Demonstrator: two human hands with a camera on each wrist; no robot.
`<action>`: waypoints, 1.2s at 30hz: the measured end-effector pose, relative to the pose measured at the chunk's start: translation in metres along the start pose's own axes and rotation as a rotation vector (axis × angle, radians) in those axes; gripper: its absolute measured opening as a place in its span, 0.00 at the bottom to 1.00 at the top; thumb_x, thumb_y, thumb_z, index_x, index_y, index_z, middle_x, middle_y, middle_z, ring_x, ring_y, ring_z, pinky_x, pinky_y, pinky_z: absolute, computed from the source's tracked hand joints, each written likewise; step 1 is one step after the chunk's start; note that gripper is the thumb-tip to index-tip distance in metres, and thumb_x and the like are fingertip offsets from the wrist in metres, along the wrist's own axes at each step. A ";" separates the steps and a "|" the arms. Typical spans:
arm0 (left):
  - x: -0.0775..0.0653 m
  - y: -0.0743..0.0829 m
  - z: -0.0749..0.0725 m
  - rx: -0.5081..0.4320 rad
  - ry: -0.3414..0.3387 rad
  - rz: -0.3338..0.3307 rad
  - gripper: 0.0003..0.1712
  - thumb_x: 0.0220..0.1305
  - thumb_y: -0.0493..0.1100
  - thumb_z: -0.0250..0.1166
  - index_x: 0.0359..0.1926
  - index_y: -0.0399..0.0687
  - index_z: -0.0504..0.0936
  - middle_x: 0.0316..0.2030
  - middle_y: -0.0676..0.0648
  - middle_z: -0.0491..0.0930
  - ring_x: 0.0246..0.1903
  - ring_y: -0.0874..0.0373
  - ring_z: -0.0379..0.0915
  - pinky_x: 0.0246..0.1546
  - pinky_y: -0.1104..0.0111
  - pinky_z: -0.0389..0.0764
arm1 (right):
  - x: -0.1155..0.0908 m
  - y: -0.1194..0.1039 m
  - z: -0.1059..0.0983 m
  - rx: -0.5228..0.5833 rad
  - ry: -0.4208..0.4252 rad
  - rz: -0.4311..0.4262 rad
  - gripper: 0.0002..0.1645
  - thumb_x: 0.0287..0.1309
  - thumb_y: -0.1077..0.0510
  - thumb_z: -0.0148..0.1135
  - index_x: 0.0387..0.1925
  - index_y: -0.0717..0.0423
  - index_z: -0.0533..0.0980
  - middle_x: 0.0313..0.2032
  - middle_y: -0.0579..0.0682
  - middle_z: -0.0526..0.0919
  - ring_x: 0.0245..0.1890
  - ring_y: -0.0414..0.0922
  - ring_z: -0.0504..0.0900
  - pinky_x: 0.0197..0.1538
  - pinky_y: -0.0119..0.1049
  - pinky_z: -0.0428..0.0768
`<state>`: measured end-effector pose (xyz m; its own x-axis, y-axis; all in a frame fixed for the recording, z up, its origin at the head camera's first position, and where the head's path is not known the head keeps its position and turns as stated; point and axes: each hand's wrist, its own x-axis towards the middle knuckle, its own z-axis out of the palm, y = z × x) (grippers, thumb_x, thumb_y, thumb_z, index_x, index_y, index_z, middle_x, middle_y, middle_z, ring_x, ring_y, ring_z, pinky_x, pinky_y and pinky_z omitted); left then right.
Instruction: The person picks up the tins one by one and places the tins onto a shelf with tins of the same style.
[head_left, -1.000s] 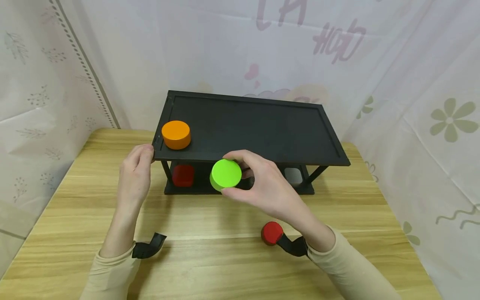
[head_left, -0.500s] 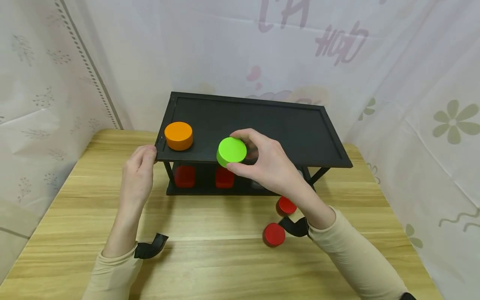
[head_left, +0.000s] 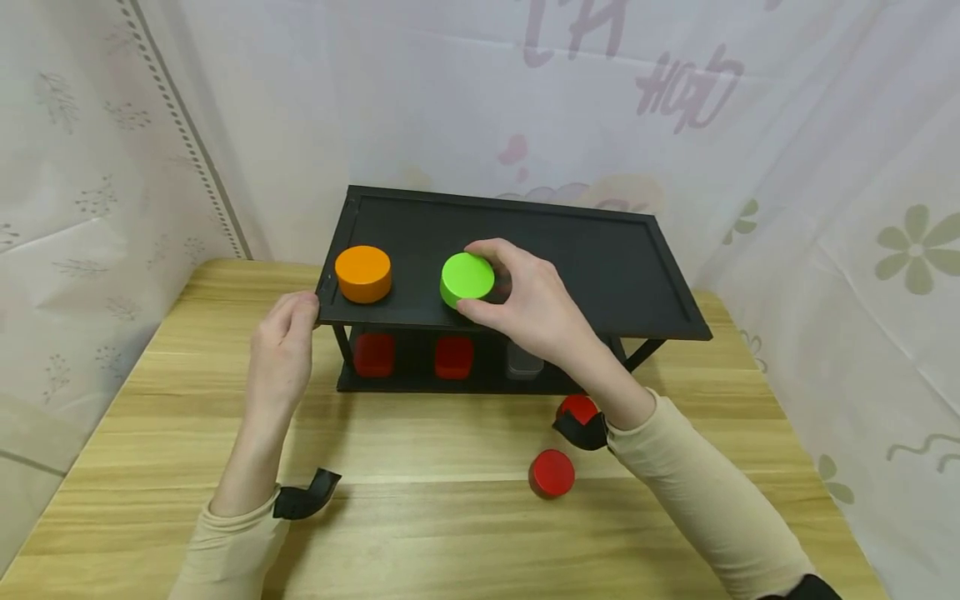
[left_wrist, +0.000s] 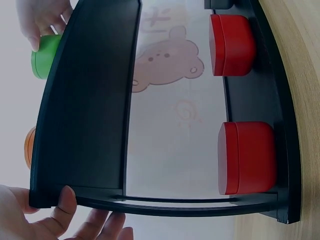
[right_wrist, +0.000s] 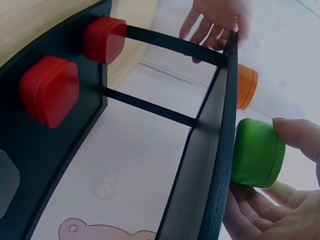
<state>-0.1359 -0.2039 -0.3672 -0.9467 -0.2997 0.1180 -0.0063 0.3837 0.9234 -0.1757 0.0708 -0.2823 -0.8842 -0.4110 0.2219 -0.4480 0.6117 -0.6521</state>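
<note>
My right hand (head_left: pixel 534 302) pinches a bright green round tin (head_left: pixel 467 279) between thumb and fingers, at the front of the black two-tier shelf's top board (head_left: pixel 570 258). In the right wrist view the green tin (right_wrist: pixel 256 152) sits right at the board's surface. An orange round tin (head_left: pixel 363 275) stands on the same board to its left. With thumb and fingertips, my left hand (head_left: pixel 283 346) grips the board's front left corner; the left wrist view shows the left hand's fingers (left_wrist: pixel 95 225) under the edge.
On the lower tier stand two red squarish tins (head_left: pixel 374 356) and a grey squarish tin (head_left: pixel 523 362). Two red round tins (head_left: pixel 552 473) stand on the wooden table (head_left: pixel 420 517) below my right forearm, one partly behind a black strap (head_left: pixel 583 432). A patterned curtain (head_left: pixel 450 100) hangs behind.
My right hand has carried the green tin up from before the shelf's front edge to the top board. My left hand keeps its grip on the corner.
</note>
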 end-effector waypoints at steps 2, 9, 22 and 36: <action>0.000 0.001 0.000 -0.002 -0.003 0.004 0.29 0.72 0.58 0.40 0.53 0.46 0.79 0.54 0.51 0.76 0.53 0.60 0.69 0.59 0.60 0.68 | 0.002 0.001 0.000 -0.002 0.000 0.009 0.33 0.48 0.49 0.71 0.57 0.44 0.70 0.51 0.39 0.78 0.41 0.35 0.80 0.47 0.34 0.80; -0.001 0.002 0.002 0.007 0.001 0.019 0.29 0.72 0.57 0.40 0.55 0.45 0.78 0.55 0.50 0.76 0.54 0.58 0.70 0.59 0.59 0.69 | 0.008 0.007 0.000 0.019 -0.014 0.049 0.34 0.48 0.49 0.71 0.58 0.43 0.70 0.52 0.39 0.77 0.43 0.35 0.79 0.47 0.32 0.79; 0.000 0.001 0.002 0.004 0.000 0.034 0.29 0.72 0.57 0.40 0.54 0.45 0.79 0.54 0.50 0.76 0.52 0.60 0.70 0.58 0.60 0.69 | 0.012 0.012 0.002 0.014 -0.060 0.073 0.33 0.49 0.47 0.70 0.58 0.43 0.71 0.50 0.40 0.78 0.42 0.35 0.79 0.45 0.33 0.79; 0.000 0.002 0.001 0.006 0.016 0.022 0.28 0.72 0.56 0.40 0.53 0.45 0.79 0.53 0.50 0.77 0.51 0.64 0.70 0.58 0.62 0.69 | 0.016 0.011 0.003 -0.030 -0.095 0.070 0.34 0.49 0.46 0.70 0.59 0.43 0.70 0.49 0.39 0.79 0.41 0.36 0.79 0.45 0.33 0.78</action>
<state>-0.1362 -0.2020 -0.3663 -0.9413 -0.3053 0.1439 0.0122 0.3953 0.9185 -0.1938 0.0687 -0.2882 -0.8976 -0.4278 0.1058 -0.3904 0.6603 -0.6415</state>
